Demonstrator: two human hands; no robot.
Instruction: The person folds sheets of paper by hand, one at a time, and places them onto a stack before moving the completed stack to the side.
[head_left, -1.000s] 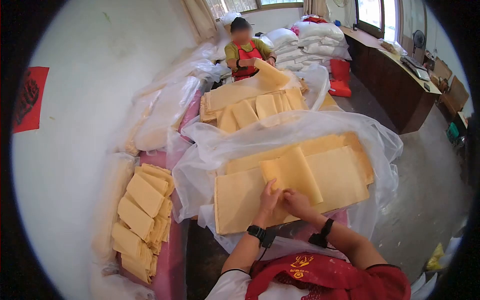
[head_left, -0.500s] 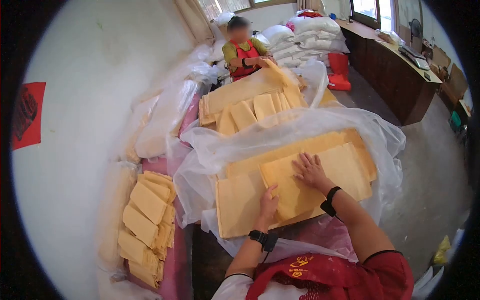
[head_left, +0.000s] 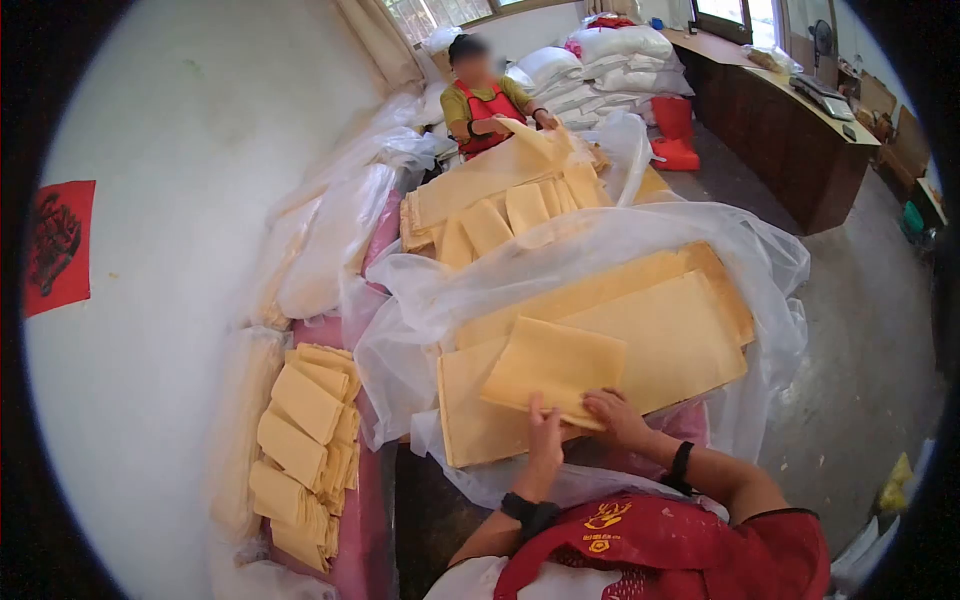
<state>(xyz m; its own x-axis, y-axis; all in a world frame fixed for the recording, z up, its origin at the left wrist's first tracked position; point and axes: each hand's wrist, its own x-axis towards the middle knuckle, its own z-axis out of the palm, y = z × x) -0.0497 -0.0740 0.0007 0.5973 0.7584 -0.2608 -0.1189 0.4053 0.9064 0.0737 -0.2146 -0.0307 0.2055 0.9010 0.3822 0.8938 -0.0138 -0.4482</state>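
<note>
A thin, pale-yellow folded sheet (head_left: 558,362) lies at an angle over a stack of larger yellow sheets (head_left: 665,345). At its near edge, my left hand (head_left: 545,440) grips it with the fingertips. My right hand (head_left: 618,420) is closed on the near right corner, its fingers curled over the edge. The undersides of the fingers are partly hidden by the sheet. Clear plastic film (head_left: 780,270) spreads under and around the stack.
Opposite, a person in a red apron (head_left: 490,105) handles sheets on another yellow pile (head_left: 470,195). Folded bundles (head_left: 300,400) lie on a pink surface (head_left: 365,530) at left. White sacks (head_left: 625,50), red boots (head_left: 674,130) and a wooden counter (head_left: 780,130) stand farther back.
The sheet under my hands has gone from large and flat to a smaller folded piece. My right hand has come down and toward me, closing on the near edge beside my left.
</note>
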